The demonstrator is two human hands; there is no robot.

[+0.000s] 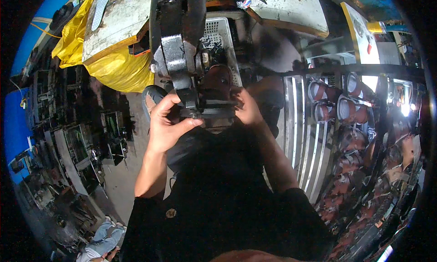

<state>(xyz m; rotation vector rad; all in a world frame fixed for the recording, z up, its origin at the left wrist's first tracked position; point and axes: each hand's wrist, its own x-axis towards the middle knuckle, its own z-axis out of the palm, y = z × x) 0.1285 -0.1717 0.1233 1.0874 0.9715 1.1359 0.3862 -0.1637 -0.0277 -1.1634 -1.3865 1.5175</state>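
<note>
A dark reddish-brown shoe is under the tip of a black machine arm, which comes down from the top of the view. My left hand is closed at the shoe's left side, thumb and fingers pinching around the machine's tip. On the other side my right hand grips the shoe's right edge with bent fingers. A dark band runs across the shoe between both hands. The machine's tip and deep shadow hide much of the shoe.
Beyond the shoe sits a white perforated basket with dark scraps. Worn white tabletops flank the machine, and a yellow sack hangs at left. Racks at right carry several brown shoes. Another person shows at the lower left.
</note>
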